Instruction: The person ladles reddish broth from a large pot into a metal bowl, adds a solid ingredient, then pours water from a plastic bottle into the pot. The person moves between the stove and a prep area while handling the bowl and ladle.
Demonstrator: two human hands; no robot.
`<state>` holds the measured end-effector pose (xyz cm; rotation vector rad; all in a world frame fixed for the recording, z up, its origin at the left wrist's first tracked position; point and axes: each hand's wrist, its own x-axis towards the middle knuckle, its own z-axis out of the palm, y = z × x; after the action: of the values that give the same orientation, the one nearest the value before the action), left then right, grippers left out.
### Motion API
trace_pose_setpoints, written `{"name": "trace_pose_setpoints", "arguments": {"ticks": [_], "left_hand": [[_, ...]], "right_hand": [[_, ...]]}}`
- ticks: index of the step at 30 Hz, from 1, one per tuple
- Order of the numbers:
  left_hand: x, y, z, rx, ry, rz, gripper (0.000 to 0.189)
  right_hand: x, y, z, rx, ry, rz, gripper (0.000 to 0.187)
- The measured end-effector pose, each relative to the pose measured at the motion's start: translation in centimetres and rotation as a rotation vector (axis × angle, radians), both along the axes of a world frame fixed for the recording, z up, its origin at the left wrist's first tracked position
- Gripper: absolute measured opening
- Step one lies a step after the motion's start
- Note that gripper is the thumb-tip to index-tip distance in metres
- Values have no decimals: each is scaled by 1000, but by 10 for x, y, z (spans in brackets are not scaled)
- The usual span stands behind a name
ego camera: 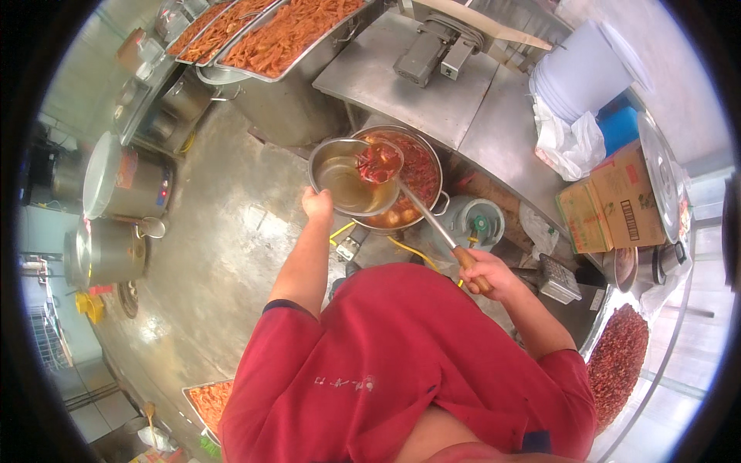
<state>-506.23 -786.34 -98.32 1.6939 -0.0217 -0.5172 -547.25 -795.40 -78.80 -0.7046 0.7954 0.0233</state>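
Observation:
My left hand (318, 204) grips the near left rim of a round stainless steel bowl (338, 182). The bowl's inside looks bare except for a thin shine, and its right side overlaps a large steel pot (437, 159). Red chilli broth with pale chunks fills that pot. My right hand (485, 275) is closed around the wooden handle of a long steel ladle (425, 211). Heaped with dark red chillies and sauce, the ladle's head (379, 164) hangs over the bowl's right rim. The bowl hides the pot's left part.
Trays of orange-red food strips (289, 35) stand at the upper left. Along the back runs a steel table (405, 87) bearing a motor (425, 55). A gas cylinder (477, 223) sits right of the pot, and a yellow hose (414, 250) crosses the floor. Cardboard boxes (613, 202) are farther right.

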Motion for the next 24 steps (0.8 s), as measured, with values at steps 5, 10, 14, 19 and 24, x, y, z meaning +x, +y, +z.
{"name": "trace_pose_setpoints", "arguments": {"ticks": [5,10,14,19,24], "left_hand": [[-4,1,5,-116,185,6,21],[-7,3,22,-102,236,27,25],[-7,2,11,-53,129,29,24],[9,-7,7,343,-321,-142,14],[1,-29,48,509,-663,-274,16]], "right_hand": [[5,8,-6,-235,107,160,48],[-11,13,-10,-1142,423,495,57],[-20,9,-25,-1214,577,514,65],[-27,-5,-95,-1088,472,372,62],[-17,-9,-128,-560,370,169,36]]}}
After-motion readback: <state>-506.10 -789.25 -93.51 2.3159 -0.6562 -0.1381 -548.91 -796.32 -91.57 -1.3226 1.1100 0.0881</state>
